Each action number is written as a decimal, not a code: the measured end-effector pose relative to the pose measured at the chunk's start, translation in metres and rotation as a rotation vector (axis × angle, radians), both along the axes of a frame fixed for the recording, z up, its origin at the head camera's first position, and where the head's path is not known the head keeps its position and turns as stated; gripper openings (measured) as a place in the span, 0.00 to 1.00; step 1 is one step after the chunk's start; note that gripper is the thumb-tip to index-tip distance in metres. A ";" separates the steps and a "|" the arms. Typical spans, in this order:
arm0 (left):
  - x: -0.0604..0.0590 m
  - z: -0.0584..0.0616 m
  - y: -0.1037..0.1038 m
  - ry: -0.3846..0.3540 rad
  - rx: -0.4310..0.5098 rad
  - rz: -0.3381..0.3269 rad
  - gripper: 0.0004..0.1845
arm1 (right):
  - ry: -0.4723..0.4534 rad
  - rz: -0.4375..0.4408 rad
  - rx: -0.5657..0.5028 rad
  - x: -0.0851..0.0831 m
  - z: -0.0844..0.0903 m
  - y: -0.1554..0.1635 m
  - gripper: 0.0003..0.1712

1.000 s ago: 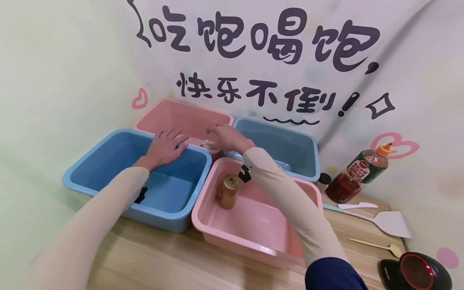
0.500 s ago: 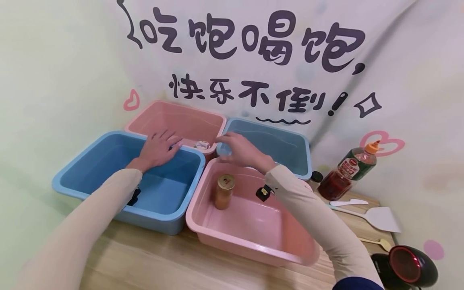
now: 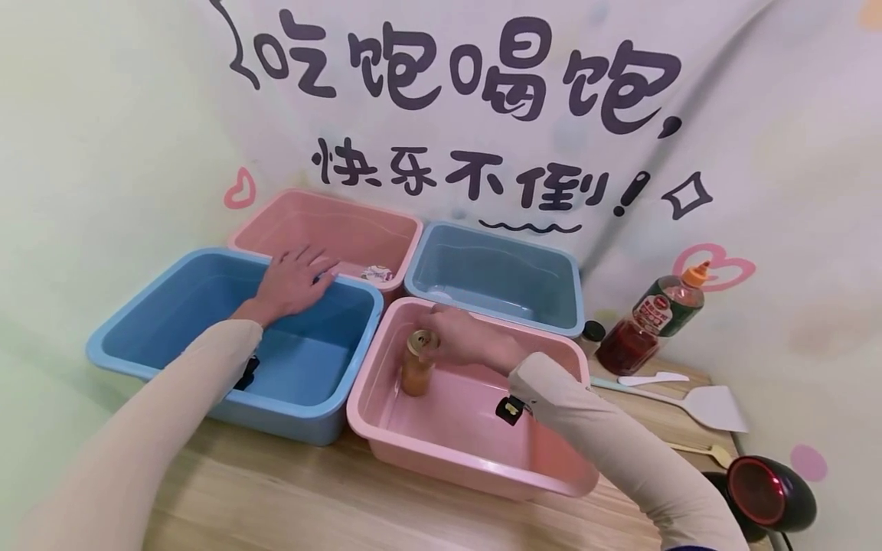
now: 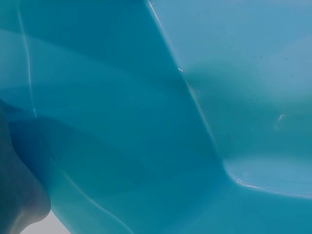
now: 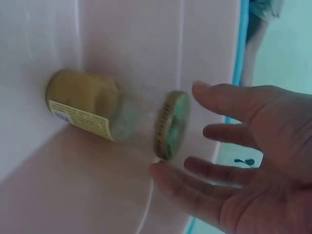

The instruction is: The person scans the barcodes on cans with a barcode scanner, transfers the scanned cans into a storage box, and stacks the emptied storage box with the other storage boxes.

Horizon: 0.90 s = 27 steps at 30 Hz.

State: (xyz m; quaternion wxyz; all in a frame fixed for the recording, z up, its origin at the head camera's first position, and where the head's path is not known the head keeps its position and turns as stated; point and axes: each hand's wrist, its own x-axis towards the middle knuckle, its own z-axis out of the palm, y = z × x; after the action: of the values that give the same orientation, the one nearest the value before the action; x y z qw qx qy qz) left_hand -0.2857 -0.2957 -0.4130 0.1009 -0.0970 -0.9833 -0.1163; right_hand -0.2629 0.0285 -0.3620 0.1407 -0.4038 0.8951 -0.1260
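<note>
A glass jar (image 3: pixel 416 363) with a gold lid stands upright in the near pink tub (image 3: pixel 468 467). My right hand (image 3: pixel 460 337) hovers at the lid with fingers spread, just short of touching it. The right wrist view shows the jar (image 5: pixel 107 114), its yellow label and the lid close to my open fingers (image 5: pixel 229 136). My left hand (image 3: pixel 292 279) lies flat with straight fingers on the far rim of the near blue tub (image 3: pixel 158 367). The left wrist view shows only the blue tub's inner wall (image 4: pixel 170 122).
A far pink tub (image 3: pixel 276 222) holds a small white object (image 3: pixel 375 272); a far blue tub (image 3: pixel 496 306) stands beside it. At right stand a sauce bottle (image 3: pixel 651 321), a small dark jar (image 3: pixel 591 332), a white spatula (image 3: pixel 710 404), a gold spoon (image 3: pixel 703 451) and a black device (image 3: pixel 768 493).
My right hand has drawn back from the far pink tub and come down to the jar's lid in the near pink tub. The left hand stays on the blue tub's rim.
</note>
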 end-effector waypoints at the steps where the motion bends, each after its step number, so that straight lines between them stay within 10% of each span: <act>1: 0.000 0.000 0.000 0.000 0.000 0.000 0.29 | -0.019 0.001 0.011 0.001 -0.002 -0.001 0.30; 15: 0.002 0.001 0.001 -0.013 -0.014 0.001 0.29 | -0.036 -0.062 0.032 0.009 -0.028 -0.018 0.19; 23: 0.000 0.001 0.002 0.012 -0.005 -0.003 0.28 | -0.146 -0.040 0.049 -0.001 -0.016 -0.016 0.31; 27: 0.000 0.000 0.001 0.015 -0.004 -0.001 0.28 | -0.230 -0.081 0.031 -0.003 -0.012 -0.018 0.22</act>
State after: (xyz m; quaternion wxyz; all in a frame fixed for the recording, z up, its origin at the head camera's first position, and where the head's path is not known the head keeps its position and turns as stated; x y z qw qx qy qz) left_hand -0.2860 -0.2951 -0.4127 0.1080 -0.0983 -0.9827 -0.1139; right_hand -0.2662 0.0107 -0.3736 0.2432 -0.3479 0.8906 -0.1632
